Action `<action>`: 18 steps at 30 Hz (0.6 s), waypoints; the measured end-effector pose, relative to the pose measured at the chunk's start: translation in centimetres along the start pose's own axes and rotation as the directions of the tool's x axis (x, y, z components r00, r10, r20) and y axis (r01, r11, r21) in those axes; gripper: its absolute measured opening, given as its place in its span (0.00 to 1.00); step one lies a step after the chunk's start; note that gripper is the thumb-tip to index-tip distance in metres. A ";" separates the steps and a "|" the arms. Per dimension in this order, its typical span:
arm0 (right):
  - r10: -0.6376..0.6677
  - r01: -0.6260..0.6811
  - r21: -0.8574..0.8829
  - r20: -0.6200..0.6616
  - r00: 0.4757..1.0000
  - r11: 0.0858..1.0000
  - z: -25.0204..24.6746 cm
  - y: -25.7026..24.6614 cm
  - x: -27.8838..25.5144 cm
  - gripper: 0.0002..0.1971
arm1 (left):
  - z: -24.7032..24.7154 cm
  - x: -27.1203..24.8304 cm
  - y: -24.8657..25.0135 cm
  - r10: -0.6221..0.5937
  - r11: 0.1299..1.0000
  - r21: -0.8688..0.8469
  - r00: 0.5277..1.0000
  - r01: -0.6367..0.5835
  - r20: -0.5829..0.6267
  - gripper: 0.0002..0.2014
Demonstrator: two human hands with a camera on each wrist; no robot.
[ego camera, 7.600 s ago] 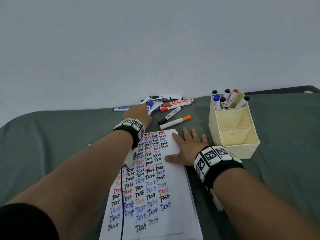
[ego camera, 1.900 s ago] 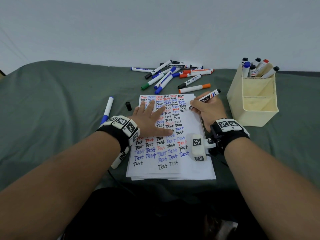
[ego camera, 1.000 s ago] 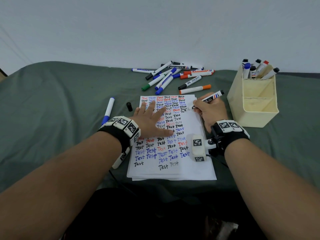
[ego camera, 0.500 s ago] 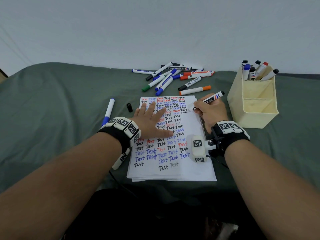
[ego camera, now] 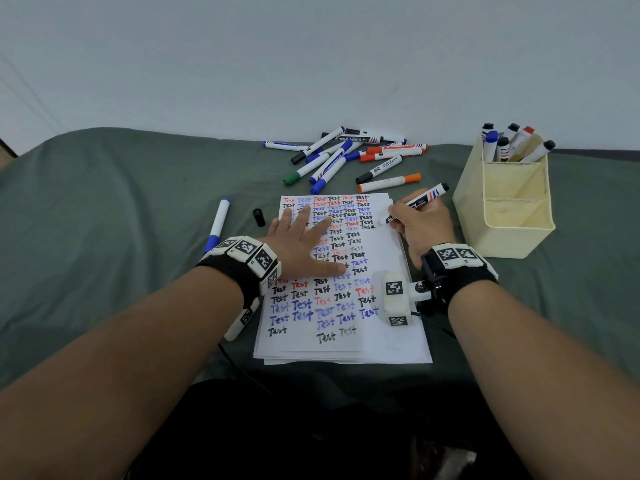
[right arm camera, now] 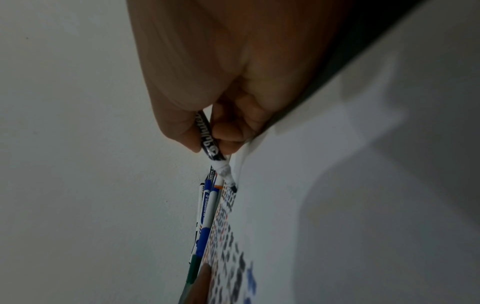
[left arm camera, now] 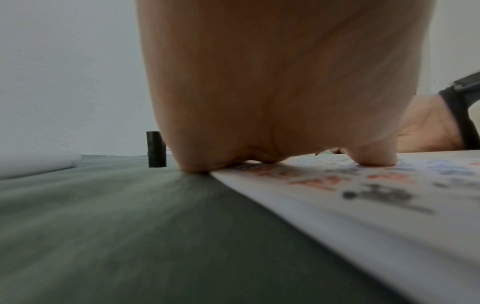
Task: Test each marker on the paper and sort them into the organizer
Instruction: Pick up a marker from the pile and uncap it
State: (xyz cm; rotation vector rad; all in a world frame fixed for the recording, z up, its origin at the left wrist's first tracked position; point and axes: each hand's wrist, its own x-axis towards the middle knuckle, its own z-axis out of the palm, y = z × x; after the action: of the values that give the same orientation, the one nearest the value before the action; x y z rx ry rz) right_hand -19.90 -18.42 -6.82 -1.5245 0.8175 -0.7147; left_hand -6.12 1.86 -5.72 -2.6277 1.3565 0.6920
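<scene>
A white paper sheet [ego camera: 388,334] covered with rows of the word "Test" lies on the green cloth. My left hand [ego camera: 304,244] rests flat on the paper, fingers spread; the left wrist view shows its palm [left arm camera: 272,102] pressing the sheet's edge [left arm camera: 337,216]. My right hand [ego camera: 420,226] pinches an uncapped black marker [ego camera: 424,199], whose tip [right arm camera: 233,188] touches the paper's upper right part. A black cap [ego camera: 258,217] stands left of the sheet. The cream organizer [ego camera: 512,233] stands to the right, with several markers [ego camera: 512,143] in its back compartment.
A pile of loose markers [ego camera: 349,157] lies beyond the paper by the wall. A blue-capped marker [ego camera: 217,225] lies left of the sheet. An orange-capped marker [ego camera: 389,182] lies just above the paper's top edge. The organizer's front compartments hold nothing.
The left hand came back from the marker pile to rest flat on the paper. The right hand took up the marker and its tip has crept slightly along the upper right rows.
</scene>
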 end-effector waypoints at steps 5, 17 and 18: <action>-0.011 0.011 0.010 0.002 1.000 1.000 0.0 0.1 0.0 0.04 | 0.1 0.2 -0.1 0.002 1.000 0.006 1.000 -0.002 -0.010 0.64; 0.022 -0.035 0.334 0.044 0.999 0.942 -0.3 0.7 0.4 0.05 | -0.3 0.1 -0.3 0.017 1.000 -0.002 0.986 -0.017 -0.164 0.62; 0.019 -0.038 0.354 0.056 0.998 0.935 -0.3 0.6 0.4 0.05 | -0.5 -0.2 -0.2 0.032 0.999 0.021 0.975 -0.028 -0.221 0.60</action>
State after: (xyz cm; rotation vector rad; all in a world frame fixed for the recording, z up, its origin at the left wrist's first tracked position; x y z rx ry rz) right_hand -19.97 -18.91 -7.44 -1.1976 0.6301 -0.7527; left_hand -5.84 1.97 -5.25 -2.7431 1.4513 0.3958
